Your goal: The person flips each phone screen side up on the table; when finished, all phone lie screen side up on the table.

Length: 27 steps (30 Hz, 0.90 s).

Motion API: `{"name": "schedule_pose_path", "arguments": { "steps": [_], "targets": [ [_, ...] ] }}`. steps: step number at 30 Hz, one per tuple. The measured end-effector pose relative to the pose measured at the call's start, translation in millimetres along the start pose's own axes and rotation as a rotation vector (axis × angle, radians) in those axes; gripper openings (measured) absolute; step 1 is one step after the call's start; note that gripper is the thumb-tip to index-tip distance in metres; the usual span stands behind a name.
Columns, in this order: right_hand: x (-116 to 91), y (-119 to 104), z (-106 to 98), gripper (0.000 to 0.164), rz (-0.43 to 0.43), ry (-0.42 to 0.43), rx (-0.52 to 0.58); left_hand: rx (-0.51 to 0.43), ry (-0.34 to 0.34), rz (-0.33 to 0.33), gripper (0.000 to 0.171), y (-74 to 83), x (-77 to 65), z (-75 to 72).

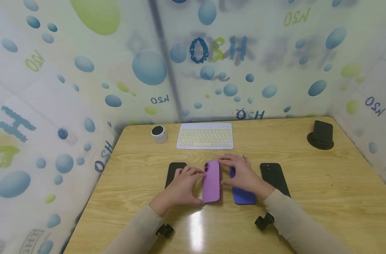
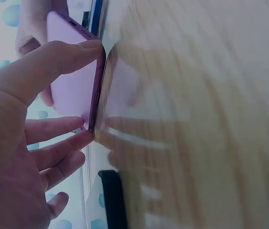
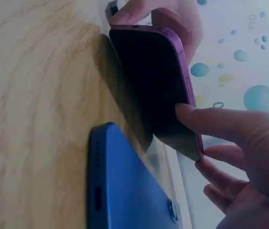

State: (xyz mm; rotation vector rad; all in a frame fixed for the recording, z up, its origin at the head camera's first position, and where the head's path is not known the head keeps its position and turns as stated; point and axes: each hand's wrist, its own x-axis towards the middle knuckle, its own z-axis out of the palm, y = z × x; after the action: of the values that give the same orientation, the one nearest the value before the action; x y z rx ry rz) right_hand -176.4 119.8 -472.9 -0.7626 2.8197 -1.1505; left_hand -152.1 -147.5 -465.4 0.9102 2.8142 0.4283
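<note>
both left hand [image 1: 184,187] and right hand [image 1: 242,175] grip a tilted purple phone [image 1: 212,184]

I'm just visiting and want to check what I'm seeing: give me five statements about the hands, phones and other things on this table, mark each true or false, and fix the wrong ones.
1. The left hand and the right hand both touch the purple phone. True.
2. The purple phone lies flat on the table. False: it is tilted, its right edge raised.
3. A white keyboard lies beyond the purple phone, as the person sees it. True.
4. The blue phone lies left of the purple phone. False: it lies to the right.
5. A white cylinder with a dark top stands left of the keyboard. True.
</note>
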Motion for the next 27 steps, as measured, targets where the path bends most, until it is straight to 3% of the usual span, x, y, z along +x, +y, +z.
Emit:
{"name": "schedule_pose_path", "arguments": {
  "steps": [8,17,27],
  "targets": [
    [-0.4,-11.7,-3.8,0.078,-0.05,0.026,0.028,-0.095,0.012,0.0,0.092,3.0,-2.6,0.3],
    [2.0,-17.3,0.3,0.076,-0.073,0.047,0.031,-0.204,0.091,0.039,0.092,1.2,-3.2,-1.8],
    [8.1,-23.5,9.5,0.075,-0.099,0.07,0.059,-0.28,0.122,0.068,0.093,0.5,-8.4,-17.1]
  ]
}}
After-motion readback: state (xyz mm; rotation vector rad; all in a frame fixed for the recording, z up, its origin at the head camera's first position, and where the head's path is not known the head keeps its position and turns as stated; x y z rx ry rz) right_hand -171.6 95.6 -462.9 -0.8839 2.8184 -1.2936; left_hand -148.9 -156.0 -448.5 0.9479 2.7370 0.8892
